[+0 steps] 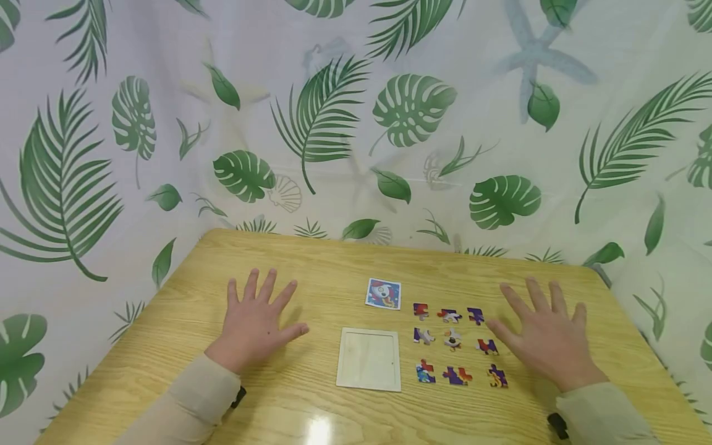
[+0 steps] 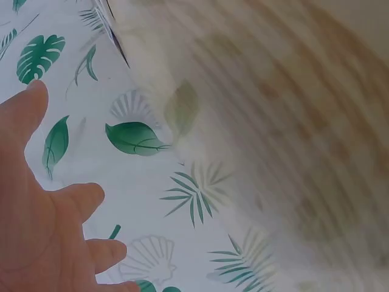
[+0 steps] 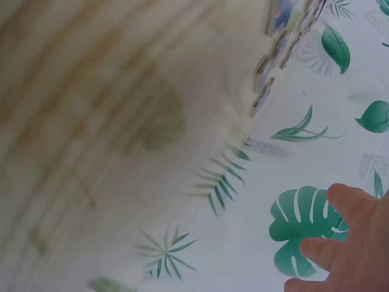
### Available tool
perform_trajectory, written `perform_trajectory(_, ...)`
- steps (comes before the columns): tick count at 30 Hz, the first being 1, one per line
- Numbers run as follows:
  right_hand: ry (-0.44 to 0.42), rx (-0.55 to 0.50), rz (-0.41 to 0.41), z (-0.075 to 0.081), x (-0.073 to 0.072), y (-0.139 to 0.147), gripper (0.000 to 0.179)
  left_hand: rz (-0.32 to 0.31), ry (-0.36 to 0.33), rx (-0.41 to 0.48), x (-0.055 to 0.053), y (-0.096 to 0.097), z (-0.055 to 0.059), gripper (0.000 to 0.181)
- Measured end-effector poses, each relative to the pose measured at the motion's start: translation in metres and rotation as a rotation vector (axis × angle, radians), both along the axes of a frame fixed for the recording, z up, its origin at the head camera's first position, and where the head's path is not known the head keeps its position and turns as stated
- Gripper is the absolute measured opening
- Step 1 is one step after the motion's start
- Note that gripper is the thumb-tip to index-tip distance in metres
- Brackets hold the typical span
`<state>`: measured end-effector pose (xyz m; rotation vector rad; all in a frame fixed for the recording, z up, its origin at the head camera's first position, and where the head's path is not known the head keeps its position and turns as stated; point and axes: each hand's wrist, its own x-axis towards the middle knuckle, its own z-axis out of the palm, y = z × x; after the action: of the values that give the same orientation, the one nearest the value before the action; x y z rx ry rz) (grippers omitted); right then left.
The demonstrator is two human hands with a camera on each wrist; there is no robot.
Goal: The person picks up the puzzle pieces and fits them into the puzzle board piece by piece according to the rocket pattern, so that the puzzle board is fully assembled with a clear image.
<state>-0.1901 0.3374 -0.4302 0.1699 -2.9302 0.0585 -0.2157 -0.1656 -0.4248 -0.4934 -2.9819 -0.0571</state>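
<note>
My left hand (image 1: 256,324) is spread with straight fingers over the left part of the table, holding nothing. On the other side, my right hand (image 1: 547,337) is spread the same way, its thumb close to the loose puzzle pieces (image 1: 452,339). Those pieces lie apart in three rows, in purple, red, white and orange. Between the hands sits a square wooden puzzle tray (image 1: 368,360) with a bare inside. Behind the tray lies a small picture card (image 1: 383,293) showing a white figure on blue and red. In the right wrist view, some pieces (image 3: 282,15) show edge-on.
The wooden table (image 1: 311,272) has a glossy grain and a bright light spot near its front. A white curtain (image 1: 334,123) printed with green leaves, shells and starfish hangs behind the table and along its sides. A dark band shows at each sleeve cuff.
</note>
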Motion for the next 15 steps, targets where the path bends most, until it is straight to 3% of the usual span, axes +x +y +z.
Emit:
perform_trajectory(6,-0.011,-0.022,0.036,0.003,-0.003,-0.011,0.085,-0.016,-0.029,0.023,0.004,0.010,-0.001,0.089)
perform_trajectory(15,-0.077,-0.133,0.084,0.006,-0.010,-0.046,0.080,-0.081,-0.156,0.204,0.011,0.038,-0.005,0.097)
